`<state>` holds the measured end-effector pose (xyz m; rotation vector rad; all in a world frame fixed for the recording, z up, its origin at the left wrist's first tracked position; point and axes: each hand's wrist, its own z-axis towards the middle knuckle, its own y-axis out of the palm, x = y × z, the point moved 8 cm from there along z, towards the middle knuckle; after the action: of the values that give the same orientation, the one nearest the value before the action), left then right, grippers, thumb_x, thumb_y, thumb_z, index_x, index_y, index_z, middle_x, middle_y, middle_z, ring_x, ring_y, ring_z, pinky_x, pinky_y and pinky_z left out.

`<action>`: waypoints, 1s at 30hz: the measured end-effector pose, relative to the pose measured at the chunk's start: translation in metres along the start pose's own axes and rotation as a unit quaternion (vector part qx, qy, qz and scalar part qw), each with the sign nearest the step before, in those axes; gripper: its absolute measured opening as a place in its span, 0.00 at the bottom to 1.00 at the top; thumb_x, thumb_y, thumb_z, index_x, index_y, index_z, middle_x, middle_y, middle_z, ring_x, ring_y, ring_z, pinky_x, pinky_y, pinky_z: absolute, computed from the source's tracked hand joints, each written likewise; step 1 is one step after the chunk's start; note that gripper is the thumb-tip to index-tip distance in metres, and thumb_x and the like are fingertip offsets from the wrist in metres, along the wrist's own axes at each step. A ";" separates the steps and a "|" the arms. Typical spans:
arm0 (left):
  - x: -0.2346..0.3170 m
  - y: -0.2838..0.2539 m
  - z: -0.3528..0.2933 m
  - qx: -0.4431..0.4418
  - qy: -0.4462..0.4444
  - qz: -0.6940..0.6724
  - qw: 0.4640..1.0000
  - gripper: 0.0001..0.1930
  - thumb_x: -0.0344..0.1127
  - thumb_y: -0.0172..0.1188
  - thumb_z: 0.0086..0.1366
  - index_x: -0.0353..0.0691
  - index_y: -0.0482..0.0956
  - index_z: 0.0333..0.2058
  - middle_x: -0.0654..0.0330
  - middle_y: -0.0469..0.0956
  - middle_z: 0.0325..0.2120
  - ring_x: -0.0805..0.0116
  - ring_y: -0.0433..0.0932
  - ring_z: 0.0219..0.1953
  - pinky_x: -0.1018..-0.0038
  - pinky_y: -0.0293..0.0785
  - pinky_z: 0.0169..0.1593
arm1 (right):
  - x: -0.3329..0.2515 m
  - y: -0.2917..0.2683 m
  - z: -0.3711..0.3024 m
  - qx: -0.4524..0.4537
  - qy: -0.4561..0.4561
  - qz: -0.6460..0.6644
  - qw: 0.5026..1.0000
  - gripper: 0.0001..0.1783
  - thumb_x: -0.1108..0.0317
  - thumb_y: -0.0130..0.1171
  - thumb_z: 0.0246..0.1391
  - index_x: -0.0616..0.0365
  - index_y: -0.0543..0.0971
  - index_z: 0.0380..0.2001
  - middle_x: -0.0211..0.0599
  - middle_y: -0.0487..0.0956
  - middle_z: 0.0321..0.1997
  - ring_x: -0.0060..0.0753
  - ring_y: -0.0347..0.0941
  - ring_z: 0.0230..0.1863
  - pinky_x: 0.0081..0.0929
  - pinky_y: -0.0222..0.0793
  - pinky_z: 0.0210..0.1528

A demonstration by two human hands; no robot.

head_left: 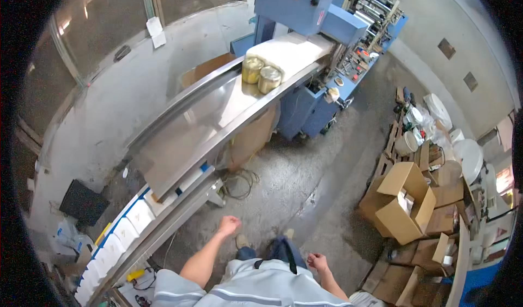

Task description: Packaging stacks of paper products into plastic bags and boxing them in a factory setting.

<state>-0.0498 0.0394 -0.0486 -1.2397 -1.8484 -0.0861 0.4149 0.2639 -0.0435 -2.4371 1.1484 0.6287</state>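
Note:
My left hand (pixel 230 225) hangs in the air over the floor, fingers curled in, with nothing visible in it. It is nearest to the end of the steel chute (pixel 185 124). My right hand (pixel 317 262) is low beside my body, its fingers also curled, and no object shows in it. Far up the chute stand two short round cans (pixel 269 79), gold and silver in colour, side by side. They sit at the edge of a pale sheet (pixel 297 51) that reaches back to a blue machine (pixel 294 4). Neither hand touches anything.
Below the chute, a conveyor carries a row of white blocks (pixel 125 233) at lower left. A coiled hose (pixel 242 184) lies on the floor. To the right are an open cardboard box (pixel 403 198), pallets and buckets (pixel 406 143). A black crate (pixel 83 202) is by the left wall.

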 end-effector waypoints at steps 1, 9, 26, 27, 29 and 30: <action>0.000 0.001 -0.007 -0.007 -0.010 -0.027 1.000 0.13 0.42 0.68 0.56 0.42 0.84 0.37 0.58 0.84 0.26 0.70 0.80 0.23 0.68 0.77 0.30 | 0.006 0.000 0.000 -0.020 0.001 0.003 1.000 0.12 0.64 0.60 0.60 0.63 0.78 0.39 0.33 0.79 0.27 0.26 0.76 0.25 0.25 0.73 0.24; 0.035 0.055 0.068 0.030 -0.001 0.136 0.990 0.09 0.37 0.60 0.57 0.39 0.84 0.31 0.57 0.82 0.26 0.68 0.79 0.25 0.66 0.77 0.33 | -0.161 -0.049 0.137 -0.062 -0.054 -0.079 0.993 0.12 0.64 0.62 0.56 0.64 0.80 0.28 0.32 0.76 0.21 0.25 0.68 0.21 0.26 0.64 0.24; 0.231 0.172 0.185 -0.059 -0.063 0.218 0.972 0.16 0.45 0.59 0.51 0.41 0.86 0.33 0.51 0.83 0.26 0.57 0.83 0.29 0.65 0.77 0.34 | -0.327 -0.223 0.334 0.006 -0.071 -0.004 0.997 0.12 0.63 0.62 0.57 0.61 0.77 0.36 0.36 0.79 0.26 0.29 0.76 0.22 0.30 0.74 0.24; 0.245 0.181 0.186 -0.065 -0.062 0.215 0.972 0.16 0.45 0.59 0.51 0.41 0.86 0.33 0.51 0.83 0.26 0.57 0.83 0.29 0.65 0.77 0.34 | -0.326 -0.228 0.337 0.014 -0.058 -0.027 0.998 0.12 0.63 0.63 0.57 0.63 0.78 0.35 0.37 0.79 0.25 0.28 0.74 0.21 0.29 0.72 0.22; 0.283 0.195 0.224 -0.059 -0.003 0.146 0.988 0.14 0.43 0.57 0.53 0.44 0.87 0.32 0.53 0.84 0.26 0.59 0.83 0.29 0.64 0.77 0.33 | -0.312 -0.241 0.357 -0.026 -0.089 -0.041 0.995 0.12 0.65 0.65 0.55 0.65 0.78 0.29 0.37 0.77 0.21 0.28 0.71 0.19 0.28 0.68 0.20; 0.253 0.205 0.252 -0.096 -0.067 0.172 0.978 0.15 0.42 0.55 0.55 0.46 0.87 0.35 0.52 0.84 0.34 0.58 0.83 0.36 0.62 0.78 0.39 | -0.324 -0.231 0.344 -0.052 -0.056 0.001 0.997 0.13 0.66 0.65 0.54 0.67 0.78 0.26 0.38 0.75 0.19 0.29 0.69 0.18 0.28 0.65 0.18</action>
<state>-0.0763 0.4461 -0.1060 -1.7215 -1.7399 0.0117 0.3332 0.7773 -0.1221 -2.4521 1.0990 0.8342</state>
